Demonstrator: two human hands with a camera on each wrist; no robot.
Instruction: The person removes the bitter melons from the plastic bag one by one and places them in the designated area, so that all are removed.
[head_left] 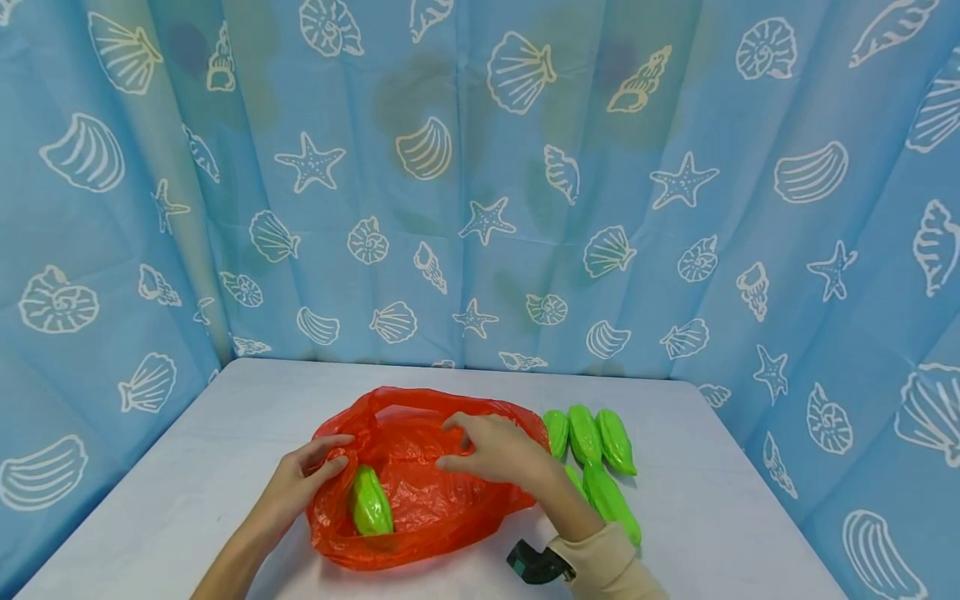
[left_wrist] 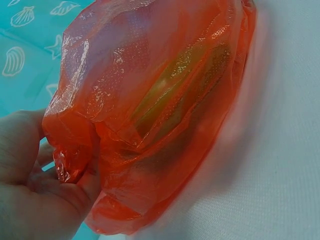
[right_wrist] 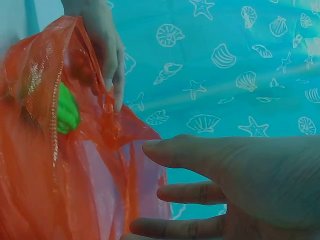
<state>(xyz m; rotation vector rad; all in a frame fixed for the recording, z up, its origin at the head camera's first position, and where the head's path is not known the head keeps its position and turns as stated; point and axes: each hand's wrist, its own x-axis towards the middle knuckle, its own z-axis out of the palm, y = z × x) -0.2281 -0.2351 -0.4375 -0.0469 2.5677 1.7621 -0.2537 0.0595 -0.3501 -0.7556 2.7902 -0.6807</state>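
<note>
A red plastic bag [head_left: 435,492] lies on the table with its mouth spread wide toward me. My left hand [head_left: 307,471] grips the gathered rim at its left side, thumb outside and fingers behind the film. Inside, near that hand, lies one glossy bright-green, ribbed, elongated piece [head_left: 371,502] shaped like a vegetable; through the film in the left wrist view it shows as a dim green form [left_wrist: 175,85]. Over the right part of the mouth is my right hand [head_left: 498,450], fingers spread and holding nothing. In the right wrist view, its thumb and fingers are apart beside the red film.
Several more glossy green pieces [head_left: 583,433] lie in a group on the table right of the bag, partly hidden by my right forearm. A black wrist device [head_left: 536,562] sits at my right cuff. Behind the white table [head_left: 720,517] hangs a blue seashell-patterned curtain [head_left: 480,275].
</note>
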